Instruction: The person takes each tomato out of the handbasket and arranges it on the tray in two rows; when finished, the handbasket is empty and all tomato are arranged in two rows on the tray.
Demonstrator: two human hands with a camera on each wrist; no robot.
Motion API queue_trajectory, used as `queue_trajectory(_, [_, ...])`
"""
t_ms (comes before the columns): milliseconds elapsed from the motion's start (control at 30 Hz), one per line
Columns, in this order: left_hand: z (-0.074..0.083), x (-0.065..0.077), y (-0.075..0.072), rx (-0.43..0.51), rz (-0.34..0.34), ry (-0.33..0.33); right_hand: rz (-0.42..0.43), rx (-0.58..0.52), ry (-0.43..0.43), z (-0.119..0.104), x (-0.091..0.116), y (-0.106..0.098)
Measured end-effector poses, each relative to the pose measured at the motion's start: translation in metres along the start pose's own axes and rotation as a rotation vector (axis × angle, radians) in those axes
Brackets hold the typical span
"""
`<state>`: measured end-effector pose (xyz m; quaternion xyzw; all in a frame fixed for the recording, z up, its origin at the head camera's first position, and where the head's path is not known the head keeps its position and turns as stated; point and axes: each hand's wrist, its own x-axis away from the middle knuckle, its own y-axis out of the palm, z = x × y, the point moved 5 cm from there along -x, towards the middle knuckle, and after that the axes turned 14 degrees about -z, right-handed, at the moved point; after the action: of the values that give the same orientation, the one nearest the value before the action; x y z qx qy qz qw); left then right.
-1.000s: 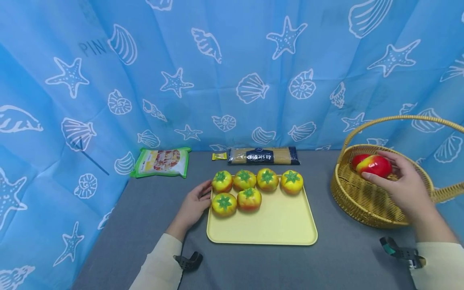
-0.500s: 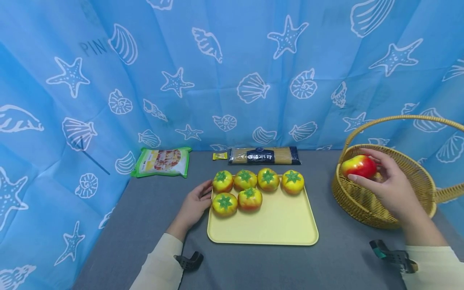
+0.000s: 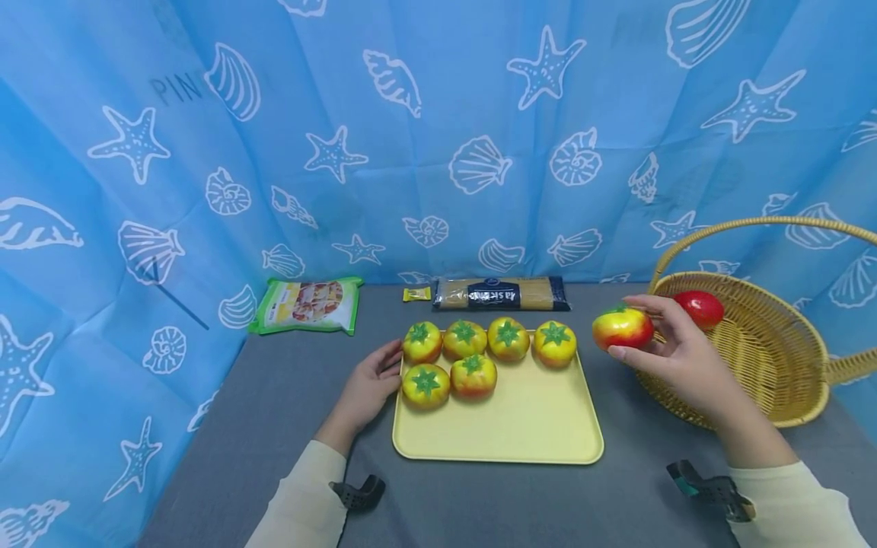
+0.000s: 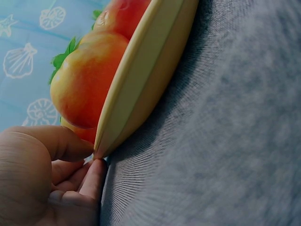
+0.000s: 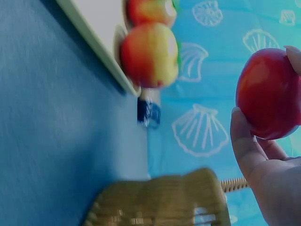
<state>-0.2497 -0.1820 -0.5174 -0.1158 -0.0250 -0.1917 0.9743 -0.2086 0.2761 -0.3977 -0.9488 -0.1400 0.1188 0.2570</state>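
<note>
My right hand (image 3: 685,358) holds a red-and-yellow toy tomato (image 3: 622,328) between thumb and fingers, raised off the table between the tray and the basket. In the right wrist view the held tomato shows its glossy red side. On the left, my left hand (image 3: 370,384) pinches the rim of the pale yellow tray (image 3: 521,426); the left wrist view shows thumb and fingertip meeting at its edge. Several similar tomatoes (image 3: 473,376) with green star-shaped tops sit on the tray, four-across at the back and fewer in front. A red fruit (image 3: 700,309) lies in the wicker basket (image 3: 774,373).
The basket's tall handle (image 3: 767,221) arches over it at the right. Behind the tray lie a pack of spaghetti (image 3: 500,294) and a small yellow packet (image 3: 416,294). A green-edged food bag (image 3: 308,304) is at the back left. A blue shell-print curtain (image 3: 438,137) closes off the back.
My right hand has lifted the tomato out of the basket and carried it left towards the tray, uncovering the red fruit left inside. My left hand stays at the tray's rim.
</note>
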Motion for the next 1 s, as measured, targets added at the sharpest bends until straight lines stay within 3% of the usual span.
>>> queue_trajectory(133, [0.001, 0.001, 0.0, 0.008, -0.006, 0.006, -0.051, 0.025, -0.005, -0.004, -0.005, 0.018])
queue_trajectory(400, [0.001, 0.001, 0.0, 0.008, -0.004, -0.005, -0.16, -0.071, -0.014, -0.004, -0.016, 0.052])
queue_trajectory(567, [0.001, 0.0, 0.0, 0.012, -0.002, -0.016, -0.175, -0.08, -0.095, -0.005, -0.019, 0.067])
queue_trajectory(1000, [0.001, 0.0, -0.001, 0.022, -0.01, -0.006, -0.178, -0.119, -0.138, -0.003, -0.027, 0.098])
